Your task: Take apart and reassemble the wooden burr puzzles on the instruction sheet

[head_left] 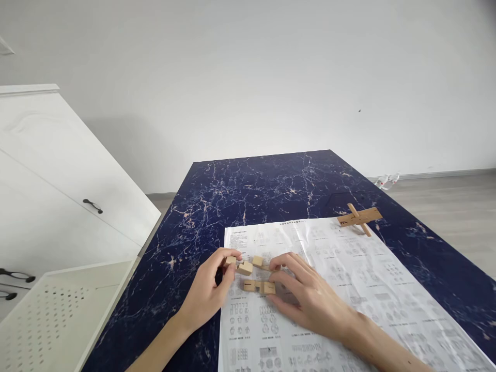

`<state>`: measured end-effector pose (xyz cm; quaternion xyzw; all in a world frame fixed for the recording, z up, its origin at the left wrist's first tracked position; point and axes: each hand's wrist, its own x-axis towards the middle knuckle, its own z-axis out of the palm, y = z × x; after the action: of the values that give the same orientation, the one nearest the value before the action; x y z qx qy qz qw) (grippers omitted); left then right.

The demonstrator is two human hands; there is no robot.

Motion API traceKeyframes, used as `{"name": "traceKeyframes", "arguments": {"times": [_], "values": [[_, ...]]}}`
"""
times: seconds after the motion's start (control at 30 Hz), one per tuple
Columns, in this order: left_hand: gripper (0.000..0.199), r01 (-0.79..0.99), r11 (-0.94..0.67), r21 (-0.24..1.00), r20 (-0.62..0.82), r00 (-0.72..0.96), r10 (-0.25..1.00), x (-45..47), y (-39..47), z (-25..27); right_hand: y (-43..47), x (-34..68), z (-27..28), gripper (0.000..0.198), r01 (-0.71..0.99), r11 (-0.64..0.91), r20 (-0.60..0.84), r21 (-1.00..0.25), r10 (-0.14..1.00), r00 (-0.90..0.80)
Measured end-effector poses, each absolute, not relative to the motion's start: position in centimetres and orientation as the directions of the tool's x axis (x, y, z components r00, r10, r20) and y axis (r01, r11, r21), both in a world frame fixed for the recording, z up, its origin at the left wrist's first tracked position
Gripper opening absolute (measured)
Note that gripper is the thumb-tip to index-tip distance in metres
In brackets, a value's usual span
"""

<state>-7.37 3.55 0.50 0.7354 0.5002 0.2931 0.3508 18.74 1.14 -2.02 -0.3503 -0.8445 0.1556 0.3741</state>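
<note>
My left hand [211, 283] pinches the left end of a notched wooden block [245, 268] between thumb and fingers. Just in front of it lies another notched wooden block [249, 285], dark marks on its top, parallel to the sheet's edge. My right hand [308, 290] has its thumb and a finger around that block's right end. A third wooden block [257, 261] sits behind, its right part hidden by my right index finger. All three are close together on a printed paper sheet [310, 320] covered with small line diagrams.
Near the sheet's far right corner rests a flat wooden strip [372, 215] crossed with a round wooden stick [353, 210]. Dark blue marbled tabletop [263, 191] surrounds the paper. A white cabinet [58, 155] and a perforated white bin [58, 315] stand left; clear plastic [388, 181] lies beyond the right edge.
</note>
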Motion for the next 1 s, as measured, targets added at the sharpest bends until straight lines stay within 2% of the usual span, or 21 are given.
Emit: {"name": "traceKeyframes", "arguments": {"times": [0.1, 0.23, 0.33, 0.4, 0.5, 0.6, 0.83, 1.0], "values": [[0.024, 0.572, -0.356, 0.739, 0.150, 0.375, 0.915, -7.5, 3.6, 0.1, 1.1, 18.7, -1.8, 0.012, 0.401, 0.699, 0.563, -0.591, 0.714, -0.416], [0.023, 0.628, -0.441, 0.641, 0.183, 0.433, 0.883, -7.6, 3.6, 0.1, 1.3, 19.1, -1.4, 0.006, 0.319, 0.548, 0.509, -0.773, 0.836, -0.203], [0.021, 0.679, -0.500, 0.537, 0.217, 0.461, 0.860, -7.7, 3.7, 0.1, 1.7, 19.6, -1.0, 0.018, 0.192, 0.377, 0.377, -0.906, 0.925, -0.037], [0.019, 0.701, -0.531, 0.475, 0.248, 0.473, 0.846, -7.8, 3.7, 0.0, 1.8, 19.9, -0.7, 0.028, 0.083, 0.245, 0.246, -0.966, 0.969, 0.006], [0.019, 0.712, -0.559, 0.425, 0.278, 0.485, 0.829, -7.9, 3.8, -0.3, 1.9, 19.9, -0.4, 0.039, 0.007, 0.051, 0.051, -0.999, 0.999, -0.015], [0.020, 0.715, -0.563, 0.413, 0.290, 0.483, 0.826, -8.0, 3.8, -0.7, 1.8, 19.6, -0.4, 0.042, 0.020, -0.052, -0.053, -0.998, 0.997, -0.058], [0.021, 0.724, -0.560, 0.402, 0.351, 0.443, 0.825, -7.9, 3.6, -0.9, 1.9, 19.4, -1.5, 0.045, 0.034, -0.142, -0.145, -0.989, 0.977, -0.157], [0.017, 0.674, -0.607, 0.421, 0.418, 0.450, 0.789, -7.7, 3.5, -0.6, 1.9, 19.3, -1.9, 0.032, 0.065, 0.061, 0.050, -0.996, 0.984, -0.171]]}}
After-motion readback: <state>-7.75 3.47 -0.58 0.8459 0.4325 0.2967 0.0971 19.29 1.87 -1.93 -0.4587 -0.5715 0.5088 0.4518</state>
